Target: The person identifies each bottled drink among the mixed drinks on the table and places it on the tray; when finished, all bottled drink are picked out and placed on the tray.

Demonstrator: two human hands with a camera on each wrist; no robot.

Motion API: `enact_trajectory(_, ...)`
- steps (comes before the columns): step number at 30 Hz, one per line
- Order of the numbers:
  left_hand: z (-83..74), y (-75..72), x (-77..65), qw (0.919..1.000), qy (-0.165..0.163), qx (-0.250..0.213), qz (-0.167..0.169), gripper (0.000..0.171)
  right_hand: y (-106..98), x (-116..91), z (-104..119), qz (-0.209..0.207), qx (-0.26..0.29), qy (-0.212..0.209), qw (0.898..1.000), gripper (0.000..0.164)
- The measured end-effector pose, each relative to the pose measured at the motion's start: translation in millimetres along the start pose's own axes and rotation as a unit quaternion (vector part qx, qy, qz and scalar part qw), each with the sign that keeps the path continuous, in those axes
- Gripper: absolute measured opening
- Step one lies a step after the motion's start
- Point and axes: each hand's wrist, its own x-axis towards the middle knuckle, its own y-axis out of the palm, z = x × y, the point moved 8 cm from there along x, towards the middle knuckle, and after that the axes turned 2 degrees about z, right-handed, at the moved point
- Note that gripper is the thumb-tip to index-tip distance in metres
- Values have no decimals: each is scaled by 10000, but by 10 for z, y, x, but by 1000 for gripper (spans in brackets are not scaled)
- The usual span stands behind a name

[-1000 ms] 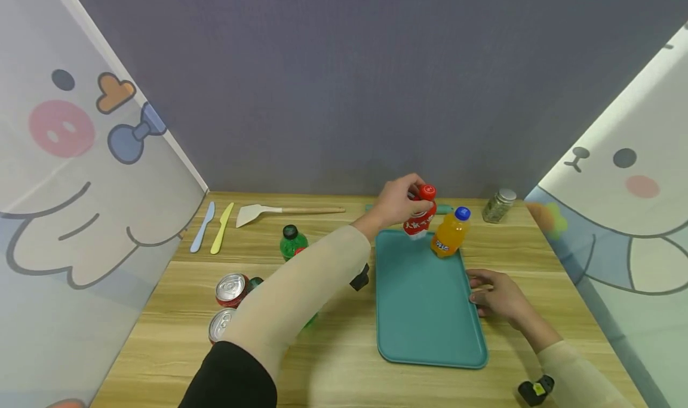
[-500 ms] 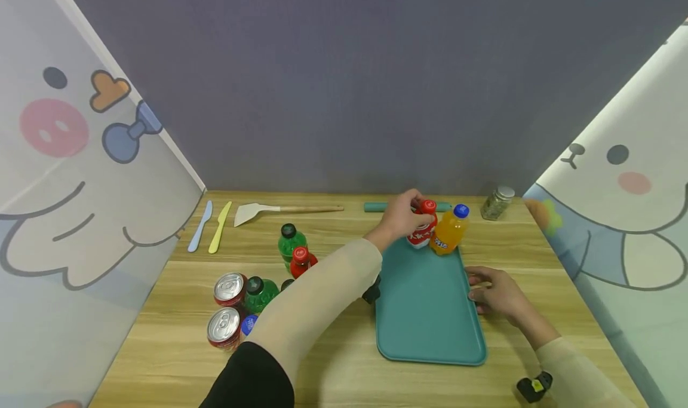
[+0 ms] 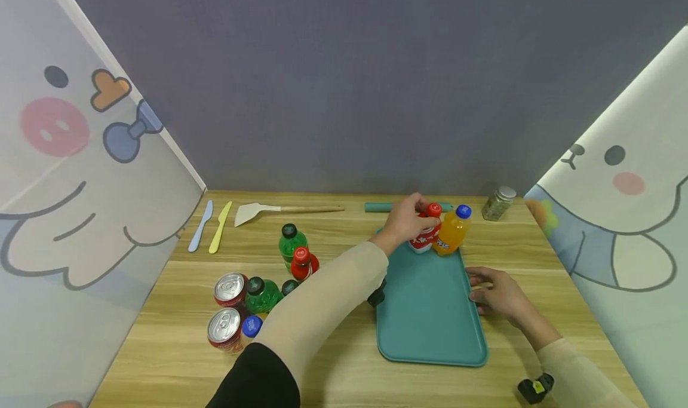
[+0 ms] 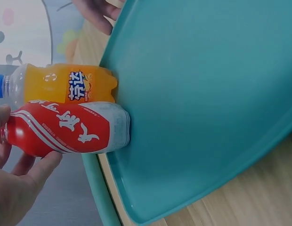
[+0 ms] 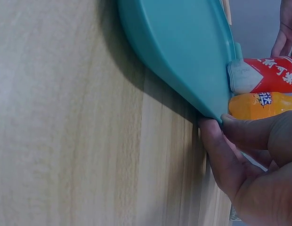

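Observation:
My left hand [image 3: 404, 220] grips a red-and-white drink bottle [image 4: 66, 127] around its upper part. The bottle stands upright at the far end of a teal tray [image 3: 430, 312]. Right beside it, in the tray's far right corner, is an orange soda bottle [image 3: 452, 231] with a blue cap. My right hand [image 3: 497, 294] pinches the tray's right rim between thumb and fingers, as the right wrist view shows up close.
Left of the tray stand soda cans [image 3: 224, 325], green bottles [image 3: 261, 295] and a red-capped bottle [image 3: 302, 263], partly behind my left sleeve. Farther back lie a spatula [image 3: 285, 209], a blue knife [image 3: 201, 226], a yellow knife [image 3: 221, 227] and a teal rod [image 3: 378, 206]. A spice jar [image 3: 498, 203] stands back right.
My left hand has lowered the red-and-white bottle onto the tray and shifted it slightly right, close against the orange soda bottle. My right hand has stayed at the tray's rim.

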Motion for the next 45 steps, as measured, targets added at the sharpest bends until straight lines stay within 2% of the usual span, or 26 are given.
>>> enact_trajectory(9,-24,9,-42,9996,-206,117,119,35,10,-5,23,14,3,4,10000,62)
enact_trajectory(17,-68,-33,-103,9984,-274,174,468,41,-3,-14,47,-43,-148,-50,9999,61)
enact_trajectory(23,-137,-76,-152,9960,-236,415,759,51,-9,-26,54,-68,-187,-29,9998,61)
enact_trajectory(29,-220,-138,-260,9930,-138,688,952,61,3,-33,39,-50,-188,-2,9998,61)
enact_trajectory(37,-408,-418,-550,9890,166,623,1330,63,11,-41,44,-46,-169,-72,9998,61)
enact_trajectory(42,-484,-697,-716,9892,265,526,1343,57,6,-46,59,-62,-207,-105,9997,62)
enact_trajectory(45,-477,-862,-820,9900,271,447,1313,56,10,-50,61,-56,-199,-62,9998,62)
